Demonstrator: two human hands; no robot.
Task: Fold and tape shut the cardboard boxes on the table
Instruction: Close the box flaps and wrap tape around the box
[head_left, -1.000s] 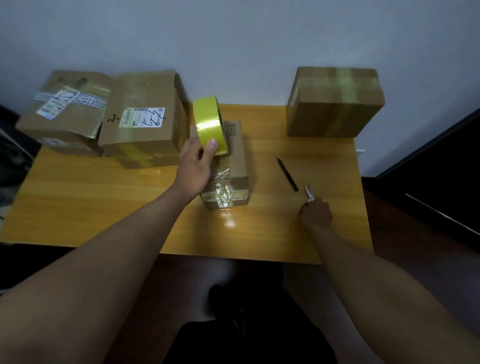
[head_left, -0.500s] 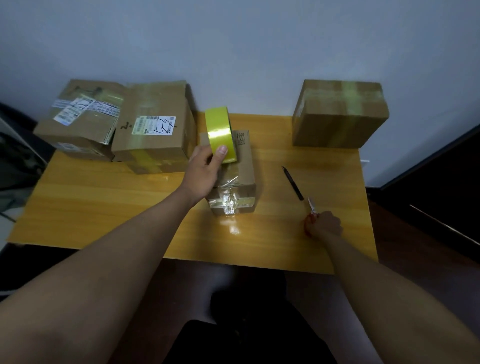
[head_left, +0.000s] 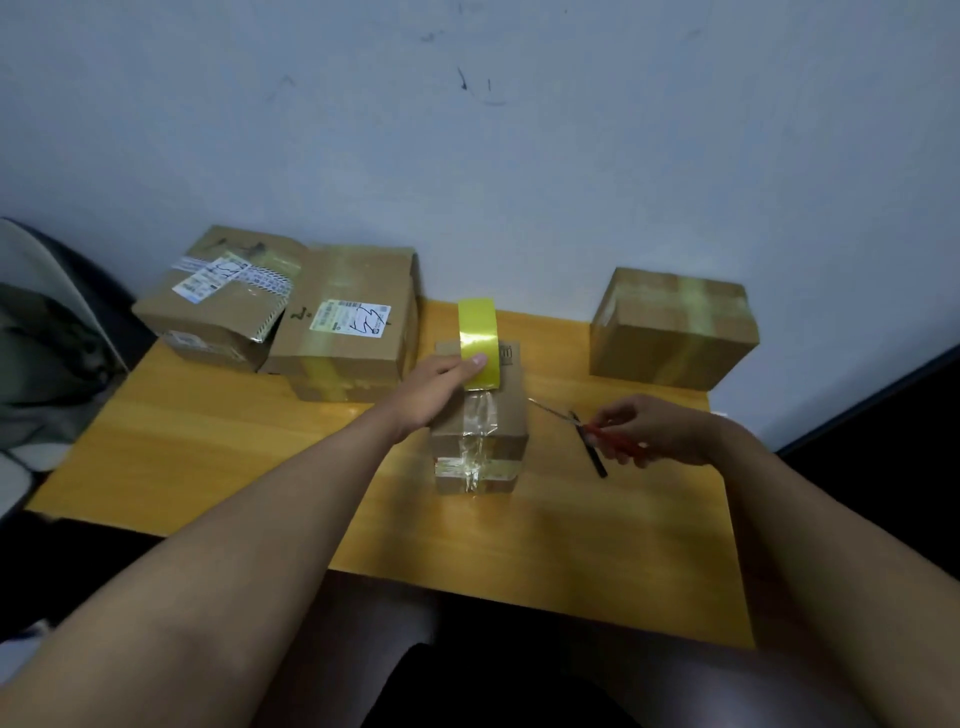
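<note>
A small cardboard box (head_left: 506, 415) stands mid-table, with clear tape running over its top and down its near face. My left hand (head_left: 436, 387) grips a yellow tape roll (head_left: 478, 332) held upright on the box's top, thumb pressed on the roll's face. My right hand (head_left: 649, 428) holds red-handled scissors (head_left: 558, 413) just right of the box, blades pointing left toward it and raised off the table.
A black pen (head_left: 592, 447) lies on the wooden table (head_left: 208, 457) under the scissors. Two taped boxes with labels (head_left: 353, 322) (head_left: 218, 301) stand at the back left, and another taped box (head_left: 670, 332) at the back right. A wall is behind.
My right hand has lifted the scissors from the table and brought them left toward the small box. My left hand keeps the roll on the box.
</note>
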